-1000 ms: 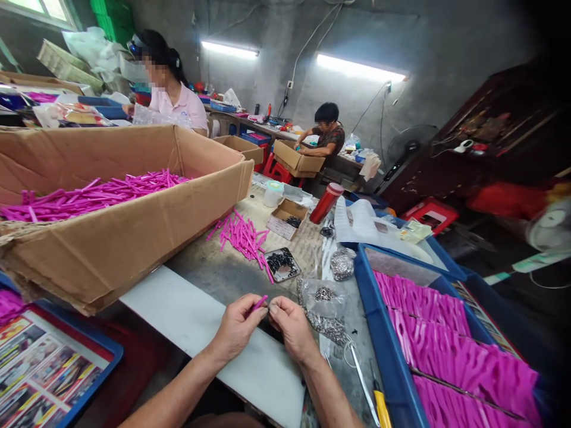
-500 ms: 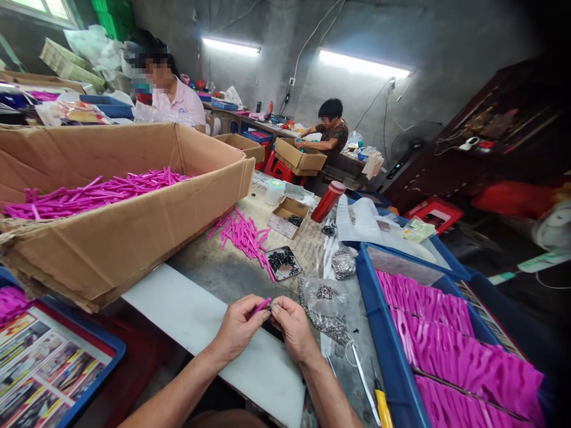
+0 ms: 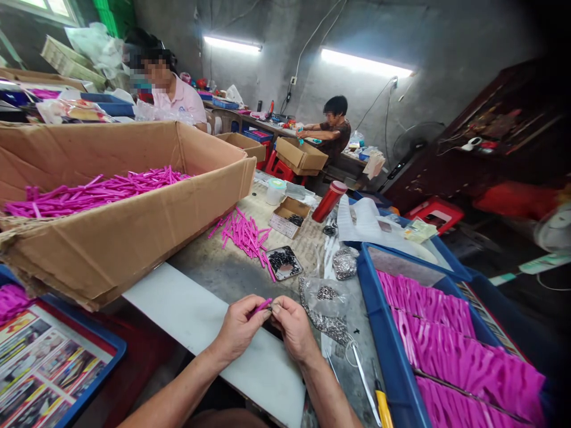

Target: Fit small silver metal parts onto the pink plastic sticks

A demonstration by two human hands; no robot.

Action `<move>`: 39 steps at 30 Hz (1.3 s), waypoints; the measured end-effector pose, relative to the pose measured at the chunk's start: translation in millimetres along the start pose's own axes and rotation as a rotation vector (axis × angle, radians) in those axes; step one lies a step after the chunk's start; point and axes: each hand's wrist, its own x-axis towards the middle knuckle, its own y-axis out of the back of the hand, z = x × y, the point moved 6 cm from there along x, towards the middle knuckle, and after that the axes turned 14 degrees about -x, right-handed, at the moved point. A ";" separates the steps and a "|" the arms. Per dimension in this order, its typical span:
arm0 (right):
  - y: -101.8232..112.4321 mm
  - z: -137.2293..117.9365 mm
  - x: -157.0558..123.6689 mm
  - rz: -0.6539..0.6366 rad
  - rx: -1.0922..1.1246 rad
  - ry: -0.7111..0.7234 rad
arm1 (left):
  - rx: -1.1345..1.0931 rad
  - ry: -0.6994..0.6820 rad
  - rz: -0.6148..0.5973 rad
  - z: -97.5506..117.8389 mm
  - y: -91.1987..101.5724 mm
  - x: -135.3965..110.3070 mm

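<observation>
Between thumb and fingers my left hand (image 3: 241, 326) pinches a short magenta stick (image 3: 262, 305). My right hand (image 3: 291, 324) is closed at the stick's end, fingertips against it; a small dark piece seems to be in that pinch, too small to name. Both hands are above the edge of a white board (image 3: 191, 312). Beyond them lie a loose pile of magenta sticks (image 3: 244, 236) and a small square tray (image 3: 284, 263) of black parts. To the right of the hands is a clear bag (image 3: 330, 321) of small metal parts.
A big cardboard box (image 3: 129, 244) of magenta sticks stands left. At right is a blue crate (image 3: 395, 362) of magenta pieces. A yellow-handled tool (image 3: 382, 407), red flask (image 3: 329, 201) and small carton (image 3: 282, 226) are on the table. Two people (image 3: 178, 98) work beyond.
My hands hold nearly the same pose around the magenta stick. At the far table, a person's hands have risen slightly above a cardboard box with something teal.
</observation>
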 end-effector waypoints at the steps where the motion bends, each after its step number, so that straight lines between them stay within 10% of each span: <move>1: -0.2 0.0 0.0 0.000 0.005 0.001 | -0.001 -0.002 0.002 0.0 0.0 -0.2; 39: 6.1 4.7 1.3 0.013 -0.060 0.080 | 0.024 -0.034 0.021 -0.7 -3.4 0.6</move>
